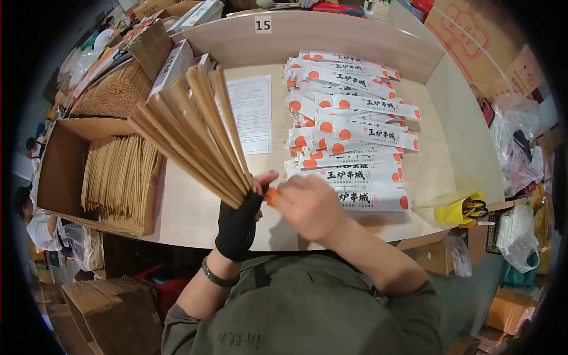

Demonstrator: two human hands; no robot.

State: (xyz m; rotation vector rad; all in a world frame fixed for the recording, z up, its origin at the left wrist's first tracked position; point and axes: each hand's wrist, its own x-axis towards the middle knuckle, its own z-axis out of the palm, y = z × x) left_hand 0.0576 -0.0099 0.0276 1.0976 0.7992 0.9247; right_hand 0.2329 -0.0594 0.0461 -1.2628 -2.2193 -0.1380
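My left hand (239,228), in a black fingerless glove, is closed round the lower ends of a bundle of wooden chopsticks (204,133). Their other ends fan out up and to the left above the table. Bare and slightly blurred, my right hand (310,207) is closed beside the left one. A small orange piece (272,197) shows at its fingertips; whether this is paper or a finger cover I cannot tell. To the right of the hands lies a pile of white paper chopstick sleeves (367,139) with orange dots and dark print.
A cardboard box (52,177) of loose chopsticks (118,177) stands at the left, with another stack of chopsticks (115,92) behind. A printed sheet (251,112) lies on the table (189,213). Scissors (474,208) rest in a yellow holder (449,210) at the right edge. Low panels border the table.
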